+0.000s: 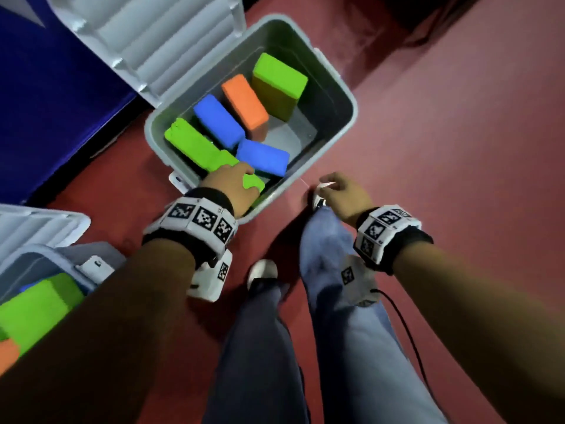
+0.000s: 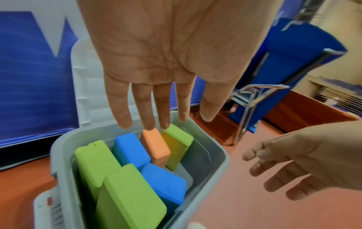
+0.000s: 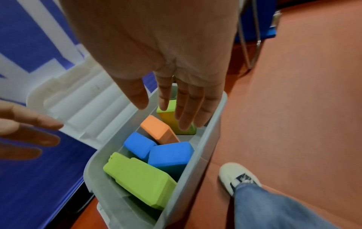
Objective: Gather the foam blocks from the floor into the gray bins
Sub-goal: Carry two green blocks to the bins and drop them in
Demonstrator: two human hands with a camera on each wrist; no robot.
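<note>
The gray bin (image 1: 351, 108) stands open on the red floor and holds several foam blocks: a tall green block (image 1: 279, 84), an orange block (image 1: 244, 102), two blue blocks (image 1: 218, 125) (image 1: 264, 157) and two more green blocks (image 1: 191, 143) (image 1: 255, 182). My left hand (image 1: 232, 185) is over the bin's near corner, above the nearest green block (image 2: 129, 199), with its palm flat, its fingers (image 2: 145, 114) straight and nothing in it. My right hand (image 1: 339, 191) hangs just outside the bin's near right rim (image 3: 215, 124) with loosely spread fingers (image 2: 274, 168), also holding nothing.
The bin's white lid (image 1: 159, 41) leans back against a blue panel (image 1: 46, 87). A second gray bin (image 1: 46, 249) at the lower left holds a green block (image 1: 39, 304) and an orange one (image 1: 7, 353). My legs and shoes (image 1: 263, 270) stand beside the bins. Metal chair legs (image 2: 250, 108) stand beyond.
</note>
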